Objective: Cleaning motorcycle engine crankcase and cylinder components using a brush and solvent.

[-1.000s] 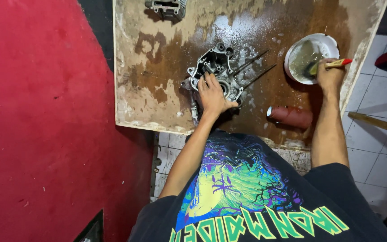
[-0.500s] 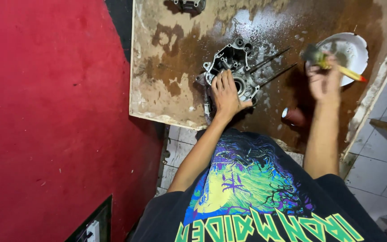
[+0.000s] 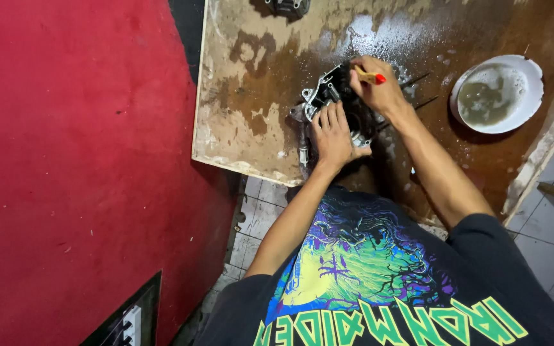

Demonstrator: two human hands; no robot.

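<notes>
A red wall (image 3: 65, 160) is filling the left side of the view, with a dark panel carrying a white socket (image 3: 129, 323) showing at its foot, partly cut off by the lower edge. Right of it, a wet, stained wooden tabletop (image 3: 251, 83) is standing over a tiled floor (image 3: 251, 224). Near its middle a grey metal engine casing (image 3: 325, 96) is lying in suds, and the person's hands are hiding much of it. The left hand (image 3: 333, 134) is pressing flat on the casing's near edge, fingers spread and not clenched. Just to the right, the right hand (image 3: 376, 86) is gripping a brush (image 3: 370, 77) with a yellowish handle and red tip; its bristles are hidden inside the casing. Two thin dark rods (image 3: 418, 90) are sticking out past the right wrist. Further right, a white bowl (image 3: 533, 77) of murky liquid is sitting well apart from the casing. At the top edge another metal part (image 3: 288, 6) is being cut off by the frame.
</notes>
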